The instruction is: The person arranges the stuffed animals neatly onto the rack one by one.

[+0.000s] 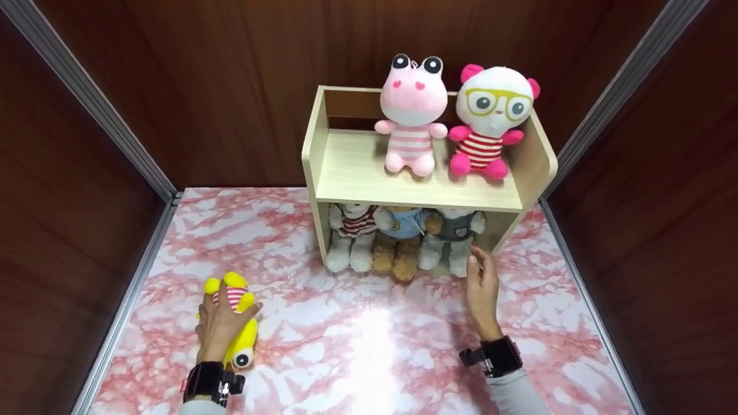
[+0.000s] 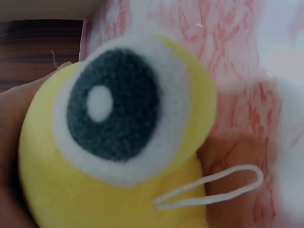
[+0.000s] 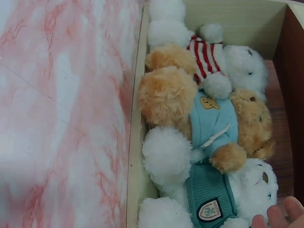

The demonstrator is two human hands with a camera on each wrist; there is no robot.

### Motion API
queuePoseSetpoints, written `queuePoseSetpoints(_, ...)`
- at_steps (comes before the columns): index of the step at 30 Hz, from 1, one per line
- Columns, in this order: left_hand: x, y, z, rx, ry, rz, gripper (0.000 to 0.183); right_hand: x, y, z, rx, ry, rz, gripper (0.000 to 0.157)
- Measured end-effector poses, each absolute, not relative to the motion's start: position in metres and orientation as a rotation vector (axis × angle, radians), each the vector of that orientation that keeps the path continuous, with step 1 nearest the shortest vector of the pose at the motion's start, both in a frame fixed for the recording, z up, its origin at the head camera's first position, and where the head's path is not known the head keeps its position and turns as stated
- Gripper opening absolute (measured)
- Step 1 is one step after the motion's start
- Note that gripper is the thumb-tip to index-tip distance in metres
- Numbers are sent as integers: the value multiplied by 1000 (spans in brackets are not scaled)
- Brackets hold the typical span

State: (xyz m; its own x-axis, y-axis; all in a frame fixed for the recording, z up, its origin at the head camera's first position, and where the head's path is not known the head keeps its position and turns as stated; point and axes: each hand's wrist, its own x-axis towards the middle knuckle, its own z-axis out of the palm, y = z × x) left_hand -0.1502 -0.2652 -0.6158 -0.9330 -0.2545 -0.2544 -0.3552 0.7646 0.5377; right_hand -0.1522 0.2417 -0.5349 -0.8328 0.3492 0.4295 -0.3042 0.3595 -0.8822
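Note:
My left hand (image 1: 222,323) grips a yellow plush toy (image 1: 248,334) by its striped body, low on the left of the marbled surface. Its bulging eye (image 2: 114,107) and a white string loop (image 2: 213,187) fill the left wrist view. On the other side, my right hand (image 1: 484,282) is beside the lower shelf's right end, its fingers extended close to a white teddy bear in a grey-green top (image 1: 458,227). Beside that bear sit a brown bear in a light blue hoodie (image 1: 403,225) and a white bear in red stripes (image 1: 356,222).
A small two-level wooden shelf (image 1: 357,178) stands near the back wall. On its upper level sit a pink striped plush (image 1: 414,104) and a panda plush with yellow glasses (image 1: 487,127). Brown panels (image 1: 75,144) enclose the pink-and-white marbled surface (image 1: 323,346).

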Motion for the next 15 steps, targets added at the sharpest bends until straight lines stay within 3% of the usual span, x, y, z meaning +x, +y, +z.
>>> queuePoseSetpoints(7, -164, -258, -621, -456, 2858, 886, 95, -154, 243, -535, -40, -2039, 1504, 30)
queuePoseSetpoints(15, -156, -257, -621, -430, 3020, 887, 74, -153, 242, -537, -54, -2065, 1519, 30)
